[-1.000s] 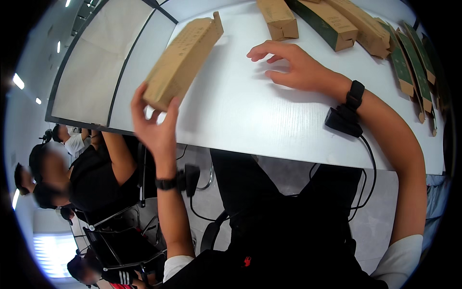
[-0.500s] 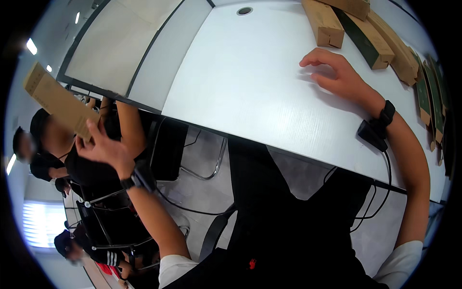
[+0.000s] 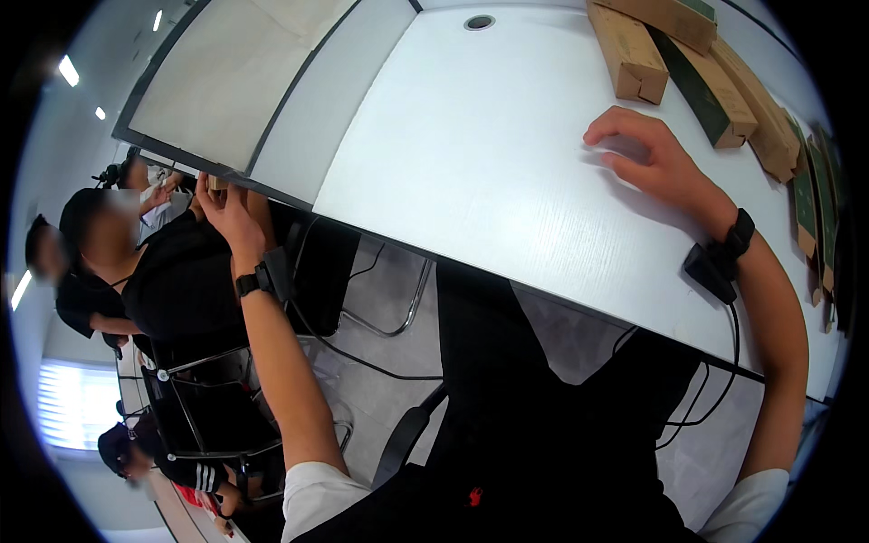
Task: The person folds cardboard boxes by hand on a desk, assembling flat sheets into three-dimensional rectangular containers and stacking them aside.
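My left hand (image 3: 233, 222) reaches out to the far left, beside the end of the partition. Between its thumb and fingers shows a small brown piece of a cardboard box (image 3: 215, 184); the remainder is hidden behind the partition. Resting on the white desk (image 3: 453, 154), my right hand (image 3: 654, 156) is open and holds nothing, its fingers curled loosely with the thumb apart. The nearest thing beyond it is a long brown cardboard box (image 3: 631, 59) lying on the desk.
More brown and dark green boxes (image 3: 701, 86) lie along the desk's right side. A partition (image 3: 299, 109) borders the desk's left. Seated close to it is a person in black (image 3: 186, 281), others behind. Cables run from both my wrists. A black chair (image 3: 317, 281) stands below.
My left hand has moved up and right with the cardboard box, which was fully visible before and is now mostly hidden by the partition. My right hand stays resting on the desk.
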Tool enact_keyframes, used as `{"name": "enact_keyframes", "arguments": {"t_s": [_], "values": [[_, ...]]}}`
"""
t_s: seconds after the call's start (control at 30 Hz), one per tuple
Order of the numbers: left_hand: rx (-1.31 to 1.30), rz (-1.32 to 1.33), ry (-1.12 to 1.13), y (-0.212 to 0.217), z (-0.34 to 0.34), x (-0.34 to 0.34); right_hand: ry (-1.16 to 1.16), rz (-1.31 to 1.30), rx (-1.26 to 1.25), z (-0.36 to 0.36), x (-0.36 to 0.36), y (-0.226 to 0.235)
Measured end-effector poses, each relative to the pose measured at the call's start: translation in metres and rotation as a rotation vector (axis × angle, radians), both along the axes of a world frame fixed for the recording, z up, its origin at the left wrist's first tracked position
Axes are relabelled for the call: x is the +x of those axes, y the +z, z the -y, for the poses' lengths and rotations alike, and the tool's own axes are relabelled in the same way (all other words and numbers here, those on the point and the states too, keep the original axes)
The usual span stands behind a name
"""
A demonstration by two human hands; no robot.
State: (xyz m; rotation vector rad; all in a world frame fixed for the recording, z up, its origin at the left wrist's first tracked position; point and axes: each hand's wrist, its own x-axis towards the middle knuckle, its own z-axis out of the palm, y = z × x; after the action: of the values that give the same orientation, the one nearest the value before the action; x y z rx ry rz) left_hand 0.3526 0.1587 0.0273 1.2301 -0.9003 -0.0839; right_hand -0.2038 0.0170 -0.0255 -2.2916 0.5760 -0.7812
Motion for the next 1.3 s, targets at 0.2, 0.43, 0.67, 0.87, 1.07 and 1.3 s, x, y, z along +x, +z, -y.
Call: {"name": "enact_keyframes", "arguments": {"t_s": [0.2, 0.43, 0.67, 0.87, 1.07, 1.3], "values": [[0.000, -0.091, -0.218, 0.012, -0.002, 0.017, 0.004, 0.000, 0.050, 0.000, 0.003, 0.001], [-0.063, -0.163, -0.316, 0.017, 0.038, 0.057, -0.012, 0.000, 0.053, 0.000, -0.002, 0.001], [0.283, 1.213, 0.042, 0.022, 0.035, 0.148, 0.032, 0.018, 0.025, 0.002, 0.004, 0.001], [0.249, 0.242, -0.374, 0.013, 0.045, 0.125, 0.019, 0.001, 0.018, 0.001, 0.000, 0.000], [0.255, -0.286, -0.615, 0.000, 0.047, 0.160, 0.019, -0.005, 0.020, 0.001, 0.002, -0.001], [0.536, 1.884, 0.101, -0.049, 0.041, 0.195, 0.017, -0.016, 0.015, 0.003, 0.001, -0.002]]}}
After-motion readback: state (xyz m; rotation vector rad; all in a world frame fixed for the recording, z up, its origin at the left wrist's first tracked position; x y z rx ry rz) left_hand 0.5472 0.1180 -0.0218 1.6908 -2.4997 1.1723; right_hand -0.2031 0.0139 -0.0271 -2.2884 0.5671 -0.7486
